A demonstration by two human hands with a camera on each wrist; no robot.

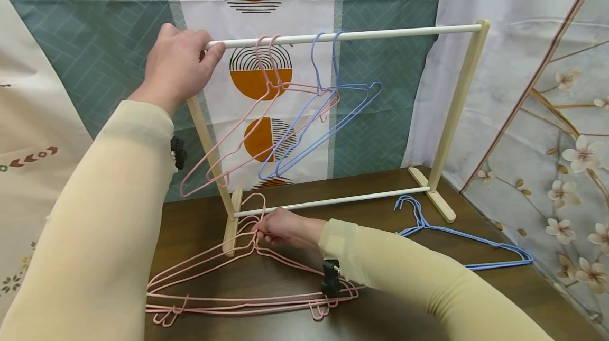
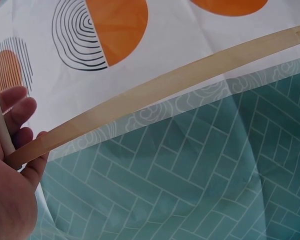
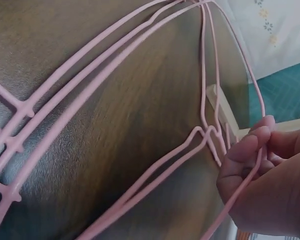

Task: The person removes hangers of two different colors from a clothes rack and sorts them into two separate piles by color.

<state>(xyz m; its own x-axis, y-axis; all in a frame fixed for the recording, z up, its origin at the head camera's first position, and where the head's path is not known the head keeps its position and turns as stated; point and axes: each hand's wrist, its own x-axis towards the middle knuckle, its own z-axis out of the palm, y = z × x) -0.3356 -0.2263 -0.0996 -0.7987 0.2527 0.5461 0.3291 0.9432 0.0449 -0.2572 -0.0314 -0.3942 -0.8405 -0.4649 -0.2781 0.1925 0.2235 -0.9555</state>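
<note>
Pinching a pink hanger [image 3: 257, 85] near its hook, the right hand [image 1: 283, 227] was beside other pink hangers [image 1: 238, 298] on the table [image 1: 266, 328]. Higher, to its left, the left hand [image 1: 183, 63] clasped the rack's [image 1: 454, 113] top corner. Right of that hand, two pink and two blue hangers [image 1: 337, 87] hung; more blue ones [image 1: 421, 224] lay right of the right hand.

Hangers [image 1: 223, 310] — smooth plastic, table [image 1: 380, 314] — glossy wood

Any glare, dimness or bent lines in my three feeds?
Left wrist: dim, the pale wooden rack post looks bowed, probably lens distortion; right wrist: whitish sheen on the dark brown wood-grain table at left; head: brightest of the three.
</note>
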